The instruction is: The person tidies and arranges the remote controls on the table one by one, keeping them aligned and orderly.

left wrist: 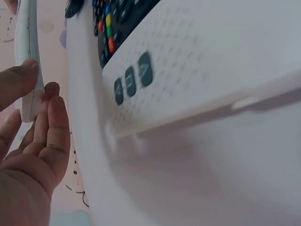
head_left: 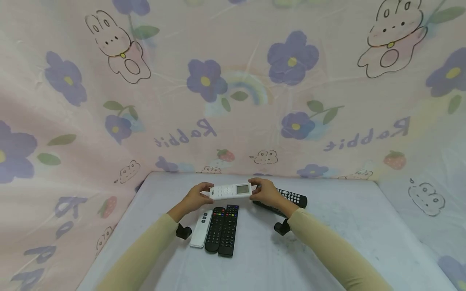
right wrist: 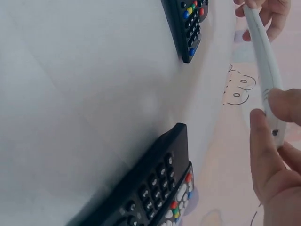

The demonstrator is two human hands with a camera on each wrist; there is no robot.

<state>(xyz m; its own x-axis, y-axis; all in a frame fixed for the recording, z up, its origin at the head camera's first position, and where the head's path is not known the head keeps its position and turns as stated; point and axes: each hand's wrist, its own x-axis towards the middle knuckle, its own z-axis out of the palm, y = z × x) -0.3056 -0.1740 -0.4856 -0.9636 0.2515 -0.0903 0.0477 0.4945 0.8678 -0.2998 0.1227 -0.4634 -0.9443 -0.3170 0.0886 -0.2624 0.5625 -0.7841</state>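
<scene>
Head view | left grip (head_left: pixel 195 197) and right grip (head_left: pixel 267 192) pinched opposite ends of the white LCD remote (head_left: pixel 228 191) | seemingly for steadiness above the worktop (head_left: pixel 349 230)

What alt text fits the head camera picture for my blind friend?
A left hand and right hand hold a white remote by its ends above a table. Nearer lie another white remote and two black remotes; more black remotes are farther right.

Head view, right of centre: the right hand (head_left: pixel 267 193) blocks part of the black remotes (head_left: pixel 293 197). Key labels on the held white remote (head_left: pixel 227 191)? Way too tiny to read. Left wrist cam, the three-key white remote (left wrist: pixel 188 70) runs off the right edge.
</scene>
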